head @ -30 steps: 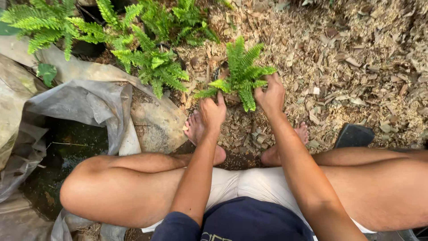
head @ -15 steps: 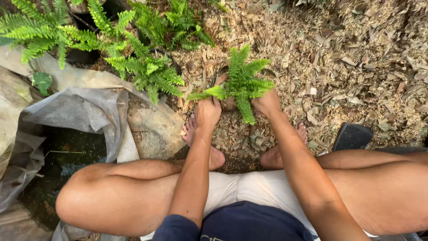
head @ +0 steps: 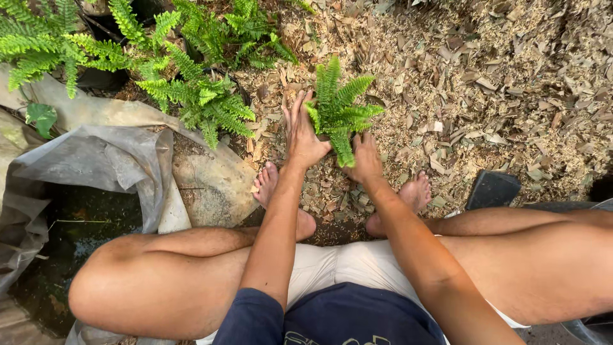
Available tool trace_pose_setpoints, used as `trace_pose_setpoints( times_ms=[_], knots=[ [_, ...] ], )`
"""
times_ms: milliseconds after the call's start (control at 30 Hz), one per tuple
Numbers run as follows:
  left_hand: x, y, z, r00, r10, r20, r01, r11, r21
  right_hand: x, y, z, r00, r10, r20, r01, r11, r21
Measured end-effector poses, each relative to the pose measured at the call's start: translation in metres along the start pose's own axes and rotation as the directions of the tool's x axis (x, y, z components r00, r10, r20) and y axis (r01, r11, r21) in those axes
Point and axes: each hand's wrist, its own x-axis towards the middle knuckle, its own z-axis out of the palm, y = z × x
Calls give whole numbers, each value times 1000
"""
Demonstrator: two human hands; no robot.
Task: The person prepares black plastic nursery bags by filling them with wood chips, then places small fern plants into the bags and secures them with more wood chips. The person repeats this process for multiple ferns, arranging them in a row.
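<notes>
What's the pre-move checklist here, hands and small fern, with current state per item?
1. Left hand against the small fern: ok, palm flat on its left side, fingers spread.
2. Right hand at the fern's base: ok, cupped under the lower fronds.
3. Fern upright: ok, fronds rise between both hands.
4. Roots or pot under the fern: cannot tell, hidden by fronds and wood chips.
5. Bare feet apart from the fern: ok, both lie behind the hands.
6. Larger ferns apart from the small one: ok, a gap of chips between.

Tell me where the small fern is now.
In the head view, the small fern stands upper centre, between the left hand and right hand, on wood chips.
</notes>
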Motion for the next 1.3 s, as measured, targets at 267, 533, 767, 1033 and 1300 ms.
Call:
trace_pose_setpoints(
  times_ms=[267, 533, 767, 1033, 1300],
  knots=[
    [15, 12, 16, 996, -82, 38, 83, 996, -20, -10, 1, 20, 980, -107, -168, 105, 994, -17],
    [8, 5, 10, 992, -119, 49, 125, 982, -140, -17, 15, -14, 997, 55, 56, -41, 976, -216],
    [8, 8, 2, 995, 72, -64, -88, 952, -294, -17, 22, 0, 997, -16, 72, 11, 997, 71],
    [-4, 2, -8, 957, -228, 181, 273, 919, -284, 27, 54, -63, 987, 24, -157, 102, 666, 739],
    [-31, -6, 8, 986, 114, -124, -113, 994, 11, 48, 15, -78, 687, -552, -472, 699, 679, 224]
  ],
)
